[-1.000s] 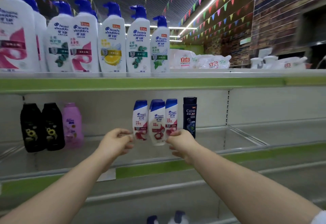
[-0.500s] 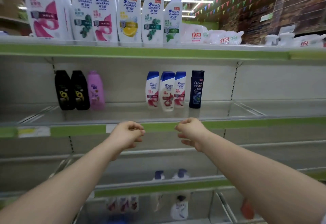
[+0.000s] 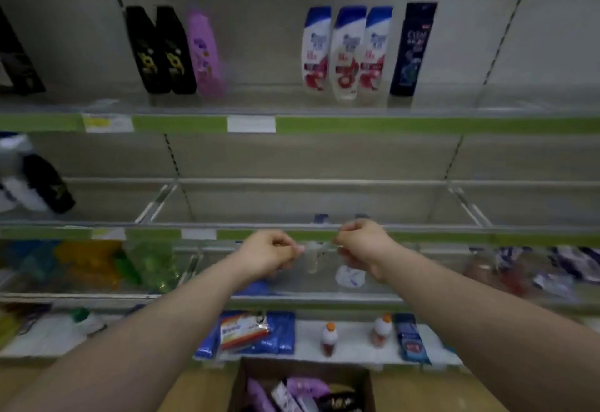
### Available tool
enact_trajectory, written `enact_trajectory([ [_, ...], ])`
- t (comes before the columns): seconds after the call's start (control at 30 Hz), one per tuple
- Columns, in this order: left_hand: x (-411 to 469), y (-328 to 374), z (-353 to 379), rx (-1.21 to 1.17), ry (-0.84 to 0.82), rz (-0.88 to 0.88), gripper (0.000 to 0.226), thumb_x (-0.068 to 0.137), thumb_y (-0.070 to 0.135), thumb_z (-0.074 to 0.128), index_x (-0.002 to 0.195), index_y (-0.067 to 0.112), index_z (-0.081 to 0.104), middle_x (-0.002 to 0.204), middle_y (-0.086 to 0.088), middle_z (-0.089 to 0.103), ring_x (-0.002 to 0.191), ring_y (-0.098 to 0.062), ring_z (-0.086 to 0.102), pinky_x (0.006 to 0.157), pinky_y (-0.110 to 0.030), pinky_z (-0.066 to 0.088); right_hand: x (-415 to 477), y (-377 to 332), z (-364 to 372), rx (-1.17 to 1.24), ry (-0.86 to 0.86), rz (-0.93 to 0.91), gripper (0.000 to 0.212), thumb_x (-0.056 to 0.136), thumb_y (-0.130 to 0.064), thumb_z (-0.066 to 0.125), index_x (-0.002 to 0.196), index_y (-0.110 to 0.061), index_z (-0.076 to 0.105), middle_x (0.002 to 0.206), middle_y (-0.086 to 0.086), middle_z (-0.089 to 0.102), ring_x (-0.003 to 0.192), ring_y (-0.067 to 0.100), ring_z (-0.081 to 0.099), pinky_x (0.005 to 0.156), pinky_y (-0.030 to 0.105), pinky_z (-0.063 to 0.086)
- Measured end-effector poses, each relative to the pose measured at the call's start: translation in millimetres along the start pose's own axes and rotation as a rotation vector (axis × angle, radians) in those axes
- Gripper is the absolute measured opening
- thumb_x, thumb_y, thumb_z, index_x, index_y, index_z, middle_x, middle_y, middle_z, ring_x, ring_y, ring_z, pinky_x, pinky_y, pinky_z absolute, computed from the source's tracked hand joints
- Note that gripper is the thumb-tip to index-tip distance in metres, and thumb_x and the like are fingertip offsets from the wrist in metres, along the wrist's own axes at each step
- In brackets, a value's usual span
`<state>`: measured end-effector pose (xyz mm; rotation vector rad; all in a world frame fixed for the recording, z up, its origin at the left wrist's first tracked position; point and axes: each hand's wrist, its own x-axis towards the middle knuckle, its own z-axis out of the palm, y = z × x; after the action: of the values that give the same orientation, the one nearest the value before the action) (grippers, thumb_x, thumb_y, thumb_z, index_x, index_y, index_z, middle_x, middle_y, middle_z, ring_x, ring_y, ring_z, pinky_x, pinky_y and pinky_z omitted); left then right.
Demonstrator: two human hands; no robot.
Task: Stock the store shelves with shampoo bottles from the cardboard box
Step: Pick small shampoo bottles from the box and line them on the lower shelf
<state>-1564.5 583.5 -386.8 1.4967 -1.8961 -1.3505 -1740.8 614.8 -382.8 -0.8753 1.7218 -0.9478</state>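
A cardboard box (image 3: pixel 242 385) stands on the floor at the bottom centre, holding purple, white and black shampoo bottles (image 3: pixel 305 389). On the upper shelf (image 3: pixel 357 124) stand three white bottles with blue caps (image 3: pixel 347 51), a dark blue bottle (image 3: pixel 412 47), two black bottles (image 3: pixel 160 51) and a purple one (image 3: pixel 204 54). My left hand (image 3: pixel 269 252) and right hand (image 3: pixel 363 244) hang in front of the middle shelf's edge, fingers curled, holding nothing. Both are well above the box.
The middle shelf (image 3: pixel 324 203) has wire dividers and black-and-white bottles (image 3: pixel 35 184) at far left. Lower shelves carry green and yellow bottles (image 3: pixel 113 265), blue packets (image 3: pixel 259 333) and small orange-capped bottles (image 3: pixel 328 337). The picture is blurred by motion.
My view has tilted down from the top shelf to the lower shelves and the box. Both hands have left the white bottles and dropped lower, fingers staying curled.
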Motion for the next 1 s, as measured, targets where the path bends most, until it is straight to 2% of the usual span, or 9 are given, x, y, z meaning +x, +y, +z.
enact_trajectory([
  [0.17,23,-54,21,-0.016,-0.064,-0.073,0.010,0.089,0.022,0.063,0.091,0.013,0.066,0.091,-0.013,0.066,0.073,-0.016,0.061,0.058,-0.024,0.043,13,46,24,0.059,0.091,0.063,0.016,0.089,-0.009,0.057,0.080,-0.019,0.047,0.087,0.012,0.051,0.082,0.023,0.049,0.060,0.027,0.038],
  [0.23,28,-90,38,-0.049,-0.138,-0.145,0.007,0.090,0.020,0.062,0.087,0.013,0.063,0.091,-0.009,0.066,0.072,-0.014,0.062,0.063,-0.026,0.043,19,77,36,0.068,0.106,0.148,0.004,0.090,-0.011,0.057,0.091,-0.009,0.053,0.101,0.018,0.058,0.090,0.029,0.057,0.064,0.029,0.044],
  [0.3,31,-127,53,-0.071,-0.212,-0.222,0.007,0.089,0.020,0.062,0.085,0.014,0.062,0.090,-0.008,0.066,0.076,-0.017,0.062,0.069,-0.028,0.043,26,113,49,0.064,0.111,0.248,0.028,0.091,-0.011,0.057,0.113,0.006,0.055,0.120,0.028,0.058,0.107,0.039,0.059,0.086,0.045,0.051],
  [0.37,35,-164,69,-0.125,-0.253,-0.304,0.006,0.090,0.019,0.060,0.085,0.017,0.063,0.090,-0.004,0.066,0.077,-0.017,0.062,0.072,-0.028,0.043,34,150,62,0.055,0.106,0.290,0.021,0.090,-0.008,0.058,0.102,0.009,0.058,0.110,0.031,0.059,0.092,0.033,0.058,0.086,0.047,0.050],
  [0.47,44,-214,96,-0.246,-0.239,-0.434,0.013,0.093,0.019,0.054,0.082,0.019,0.061,0.085,0.002,0.066,0.074,-0.012,0.061,0.068,-0.025,0.042,51,204,81,-0.032,0.074,0.356,0.018,0.088,-0.010,0.061,0.072,-0.015,0.053,0.084,0.011,0.054,0.079,0.021,0.050,0.067,0.031,0.044],
  [0.63,65,-295,143,-0.236,-0.286,-0.497,0.011,0.091,0.020,0.057,0.083,0.021,0.063,0.086,0.003,0.068,0.080,-0.015,0.062,0.079,-0.030,0.045,89,298,106,-0.089,0.052,0.393,0.023,0.086,-0.009,0.059,0.070,-0.022,0.050,0.070,-0.001,0.051,0.063,0.014,0.050,0.061,0.025,0.045],
  [0.77,78,-371,186,-0.248,-0.262,-0.549,0.015,0.090,0.017,0.057,0.076,0.020,0.061,0.078,0.003,0.066,0.068,-0.011,0.060,0.069,-0.025,0.045,122,377,131,-0.070,0.038,0.423,0.018,0.088,-0.009,0.058,0.074,-0.019,0.052,0.069,0.000,0.052,0.057,0.011,0.049,0.051,0.020,0.044],
  [0.9,71,-458,230,-0.261,-0.220,-0.686,0.011,0.088,0.015,0.060,0.078,0.019,0.062,0.086,-0.003,0.067,0.075,-0.017,0.062,0.062,-0.023,0.043,142,462,168,-0.075,0.001,0.478,0.020,0.086,-0.010,0.061,0.070,-0.020,0.054,0.076,0.003,0.057,0.067,0.016,0.054,0.062,0.028,0.049],
  [1.0,69,-523,262,-0.244,-0.222,-0.738,0.011,0.088,0.015,0.061,0.080,0.020,0.064,0.090,-0.004,0.067,0.083,-0.020,0.063,0.063,-0.025,0.046,157,530,200,-0.036,-0.043,0.520,0.004,0.086,-0.009,0.061,0.082,-0.009,0.061,0.080,0.013,0.056,0.073,0.022,0.054,0.063,0.032,0.044],
])
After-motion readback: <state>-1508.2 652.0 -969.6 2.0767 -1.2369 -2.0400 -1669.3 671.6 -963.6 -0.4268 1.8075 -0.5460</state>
